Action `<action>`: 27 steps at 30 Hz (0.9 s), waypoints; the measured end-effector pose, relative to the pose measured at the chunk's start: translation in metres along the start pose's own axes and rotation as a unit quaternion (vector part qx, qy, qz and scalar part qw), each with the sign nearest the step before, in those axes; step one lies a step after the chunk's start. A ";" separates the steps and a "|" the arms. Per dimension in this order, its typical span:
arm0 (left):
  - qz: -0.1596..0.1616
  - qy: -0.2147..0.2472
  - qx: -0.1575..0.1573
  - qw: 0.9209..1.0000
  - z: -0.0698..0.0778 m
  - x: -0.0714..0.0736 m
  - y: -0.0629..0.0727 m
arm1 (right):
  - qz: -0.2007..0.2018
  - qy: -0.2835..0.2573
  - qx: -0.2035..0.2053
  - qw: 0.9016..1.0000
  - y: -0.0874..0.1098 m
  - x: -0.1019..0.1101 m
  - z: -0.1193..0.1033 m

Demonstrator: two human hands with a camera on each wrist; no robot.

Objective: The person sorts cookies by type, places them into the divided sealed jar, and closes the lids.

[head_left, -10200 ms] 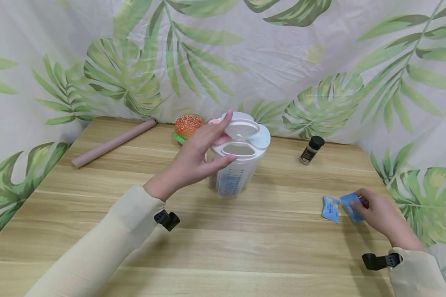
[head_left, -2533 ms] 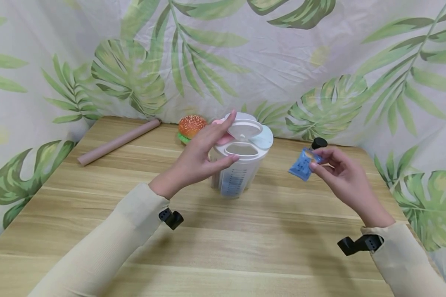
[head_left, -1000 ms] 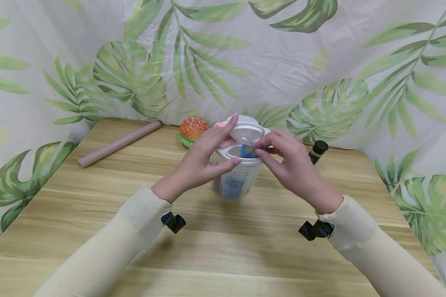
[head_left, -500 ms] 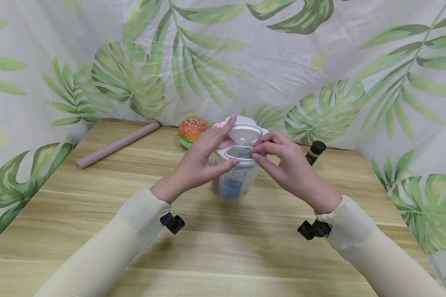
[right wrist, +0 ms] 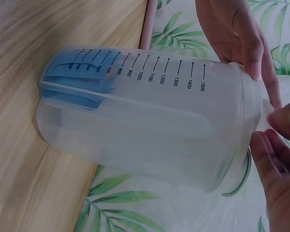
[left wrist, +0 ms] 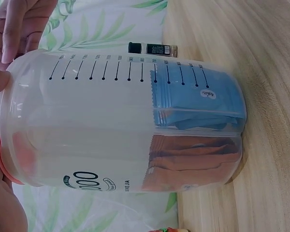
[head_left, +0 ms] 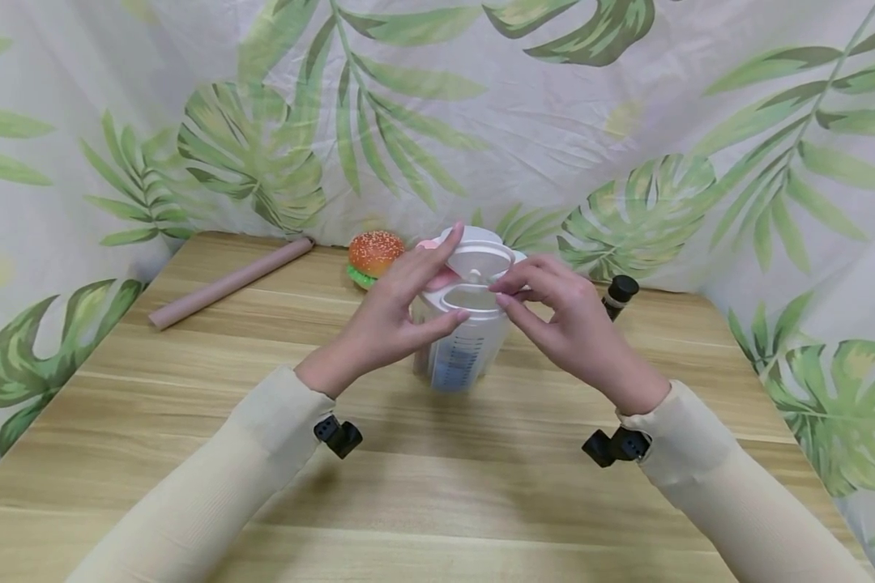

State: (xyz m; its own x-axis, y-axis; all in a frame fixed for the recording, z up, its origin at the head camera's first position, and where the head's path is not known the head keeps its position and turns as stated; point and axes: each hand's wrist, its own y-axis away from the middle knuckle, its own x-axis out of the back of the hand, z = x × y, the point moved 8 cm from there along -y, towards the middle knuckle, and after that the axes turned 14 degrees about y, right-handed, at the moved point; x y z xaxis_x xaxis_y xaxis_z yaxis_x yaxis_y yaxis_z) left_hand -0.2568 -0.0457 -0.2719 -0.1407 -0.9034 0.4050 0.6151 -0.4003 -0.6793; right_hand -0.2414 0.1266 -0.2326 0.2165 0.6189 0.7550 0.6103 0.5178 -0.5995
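Note:
A clear plastic storage container (head_left: pixel 463 356) with measuring marks stands upright on the table; one white lid flap (head_left: pixel 480 259) is raised over an oval opening. My left hand (head_left: pixel 390 312) holds its top, thumb on the front rim and fingers by the pink flap and the raised one. My right hand (head_left: pixel 572 320) is at the right of the opening, thumb and index close together at the rim, with no sachet showing between them. Blue sachets (left wrist: pixel 198 99) lie at the bottom of one compartment, brown-orange sachets (left wrist: pixel 193 162) in another. The right wrist view shows a third compartment without sachets.
A toy hamburger (head_left: pixel 374 255) sits behind the left hand. Farther left lies a mauve tube (head_left: pixel 231 283). A black-capped seasoning bottle (head_left: pixel 618 295) stands behind the right hand, partly covered by it. A leaf-print curtain (head_left: pixel 437 121) hangs at the table's back edge.
My right hand picked up a blue sachet at the right, carried it left to the container and let it go through the opening. My left hand stayed at the lid.

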 end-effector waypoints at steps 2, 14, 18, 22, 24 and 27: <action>0.001 0.002 -0.001 1.000 0.000 0.000 0.000 | 0.020 -0.014 -0.021 0.999 -0.001 0.003 0.005; -0.003 0.008 0.001 1.000 -0.003 -0.004 -0.002 | 0.031 -0.142 -0.155 0.977 -0.016 -0.002 0.039; 0.003 0.023 0.011 1.000 -0.001 -0.001 -0.005 | 0.018 -0.142 -0.163 0.976 -0.022 -0.006 0.040; 0.025 0.036 0.037 0.998 0.001 0.005 -0.010 | 0.011 -0.126 -0.170 0.977 -0.024 -0.006 0.040; 0.036 0.039 0.049 0.997 0.000 0.007 -0.012 | 0.006 -0.122 -0.169 0.978 -0.024 -0.006 0.039; 0.051 0.040 0.062 0.996 0.000 0.009 -0.014 | -0.007 -0.119 -0.166 0.979 -0.023 -0.005 0.038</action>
State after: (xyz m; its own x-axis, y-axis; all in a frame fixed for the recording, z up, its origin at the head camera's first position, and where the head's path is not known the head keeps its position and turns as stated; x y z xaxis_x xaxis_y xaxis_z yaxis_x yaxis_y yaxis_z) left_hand -0.2668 -0.0476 -0.2589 -0.1311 -0.9498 0.2841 0.7204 -0.2881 -0.6309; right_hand -0.2855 0.1340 -0.2323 0.0475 0.7536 0.6556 0.8340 0.3314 -0.4413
